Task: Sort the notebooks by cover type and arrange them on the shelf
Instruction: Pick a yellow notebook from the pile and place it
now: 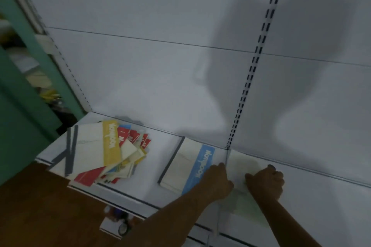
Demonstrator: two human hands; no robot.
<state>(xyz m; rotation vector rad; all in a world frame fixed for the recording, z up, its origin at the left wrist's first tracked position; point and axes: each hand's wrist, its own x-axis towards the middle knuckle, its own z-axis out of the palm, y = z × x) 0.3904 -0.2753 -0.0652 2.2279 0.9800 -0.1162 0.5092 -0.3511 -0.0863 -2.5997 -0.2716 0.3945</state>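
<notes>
On the white shelf, just right of the slotted upright, lies the pale green notebook I am squaring up; my left hand rests on its near-left edge, and my right hand curls over its right side. Its front hangs past the shelf lip, so a careless shove might tip it off. My left wrist crosses the blue-banded notebook and could skew it. The unsorted heap sits well apart, left.
</notes>
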